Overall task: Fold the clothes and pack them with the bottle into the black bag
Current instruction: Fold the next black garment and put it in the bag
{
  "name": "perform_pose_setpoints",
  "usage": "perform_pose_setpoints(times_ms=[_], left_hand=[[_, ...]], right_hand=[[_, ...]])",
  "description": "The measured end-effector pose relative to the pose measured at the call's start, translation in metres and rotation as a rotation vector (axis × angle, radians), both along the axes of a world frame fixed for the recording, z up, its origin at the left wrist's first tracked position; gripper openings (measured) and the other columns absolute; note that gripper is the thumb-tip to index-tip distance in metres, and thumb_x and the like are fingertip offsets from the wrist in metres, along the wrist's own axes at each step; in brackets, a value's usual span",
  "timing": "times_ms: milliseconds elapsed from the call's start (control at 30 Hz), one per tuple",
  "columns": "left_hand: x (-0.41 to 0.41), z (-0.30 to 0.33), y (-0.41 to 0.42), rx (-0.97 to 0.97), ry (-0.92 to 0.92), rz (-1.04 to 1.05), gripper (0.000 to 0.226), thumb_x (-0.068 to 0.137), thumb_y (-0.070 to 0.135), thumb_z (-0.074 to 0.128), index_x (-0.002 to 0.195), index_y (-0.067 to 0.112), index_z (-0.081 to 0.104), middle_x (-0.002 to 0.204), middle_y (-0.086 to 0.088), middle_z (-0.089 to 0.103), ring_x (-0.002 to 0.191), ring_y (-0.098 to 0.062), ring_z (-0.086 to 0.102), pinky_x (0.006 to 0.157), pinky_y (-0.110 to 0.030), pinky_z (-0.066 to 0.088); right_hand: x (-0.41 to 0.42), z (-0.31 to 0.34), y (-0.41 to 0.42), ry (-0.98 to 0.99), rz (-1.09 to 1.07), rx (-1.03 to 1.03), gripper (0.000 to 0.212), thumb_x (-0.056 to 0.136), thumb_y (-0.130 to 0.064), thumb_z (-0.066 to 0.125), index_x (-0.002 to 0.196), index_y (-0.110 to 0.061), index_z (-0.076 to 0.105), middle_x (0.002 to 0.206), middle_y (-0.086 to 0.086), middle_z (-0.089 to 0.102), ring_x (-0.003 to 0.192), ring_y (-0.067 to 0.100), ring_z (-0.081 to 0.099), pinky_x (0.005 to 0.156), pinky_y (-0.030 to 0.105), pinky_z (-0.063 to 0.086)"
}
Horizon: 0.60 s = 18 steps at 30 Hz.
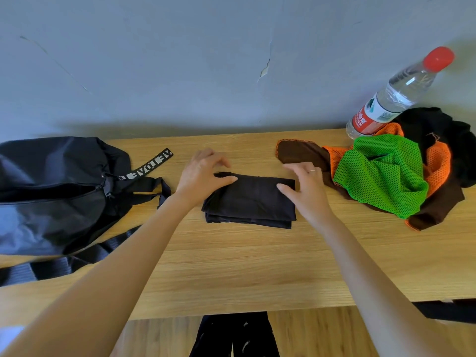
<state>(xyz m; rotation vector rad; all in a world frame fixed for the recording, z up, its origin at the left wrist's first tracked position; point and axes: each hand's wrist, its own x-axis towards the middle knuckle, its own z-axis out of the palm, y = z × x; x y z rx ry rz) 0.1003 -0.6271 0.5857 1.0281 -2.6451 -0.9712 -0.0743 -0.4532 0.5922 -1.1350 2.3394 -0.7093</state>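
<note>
- At mid-table (231, 253), the folded black garment (251, 202) is being pinched at both upper corners by the left hand (203, 173) and right hand (305, 186).
- Edges are best being kept squared before it is being carried to the black bag (56, 191) at the left.
- Unfolded clothes (386, 176) and the bottle (394, 96) are waiting at the right.

Bare table (231, 266) lies open between the black bag (51, 197) left and clothes pile (386, 176) right.

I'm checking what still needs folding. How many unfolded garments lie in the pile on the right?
4, possibly more hidden: a green mesh garment on top, an orange mesh one under it, a brown one spread beneath, and a black one behind beside the clear plastic bottle.
</note>
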Motion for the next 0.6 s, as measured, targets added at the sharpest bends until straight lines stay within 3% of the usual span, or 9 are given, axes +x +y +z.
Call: perform_pose_setpoints(times_ms=[200, 367, 500, 600], left_hand=[[-0.003, -0.003, 0.002, 0.023, -0.026, 0.074, 0.010, 0.081, 0.027, 0.071, 0.081, 0.019, 0.065, 0.083, 0.011, 0.056, 0.080, -0.007, 0.052, 0.067, -0.023, 0.039], [0.006, 0.001, 0.000, 0.200, 0.057, 0.233, 0.008, 0.084, 0.017, 0.068, 0.077, 0.017, 0.068, 0.075, 0.011, 0.061, 0.074, -0.001, 0.056, 0.065, -0.014, 0.041], [0.016, 0.003, -0.005, 0.312, 0.068, 0.358, 0.012, 0.087, 0.015, 0.064, 0.075, 0.016, 0.066, 0.075, 0.006, 0.062, 0.073, -0.005, 0.056, 0.067, -0.015, 0.043], [0.021, 0.005, -0.007, 0.351, 0.070, 0.397, 0.014, 0.089, 0.014, 0.061, 0.075, 0.017, 0.063, 0.079, 0.004, 0.060, 0.073, -0.004, 0.053, 0.065, -0.015, 0.037]], right_hand=[[0.005, -0.014, -0.008, 0.062, 0.022, 0.059, 0.034, 0.080, -0.032, 0.072, 0.107, -0.014, 0.063, 0.114, 0.000, 0.045, 0.109, 0.019, 0.037, 0.093, 0.028, 0.030], [0.006, -0.013, -0.005, -0.065, 0.005, -0.032, 0.022, 0.079, -0.021, 0.073, 0.096, -0.014, 0.061, 0.099, -0.007, 0.052, 0.103, 0.016, 0.041, 0.090, 0.032, 0.037], [0.006, -0.009, 0.003, -0.216, -0.001, -0.134, 0.018, 0.080, -0.013, 0.070, 0.092, -0.016, 0.057, 0.091, -0.008, 0.057, 0.094, 0.014, 0.050, 0.078, 0.017, 0.037], [0.007, -0.008, 0.005, -0.308, 0.016, -0.188, 0.017, 0.080, -0.008, 0.070, 0.089, -0.013, 0.057, 0.087, -0.003, 0.060, 0.085, 0.012, 0.056, 0.074, 0.017, 0.041]])
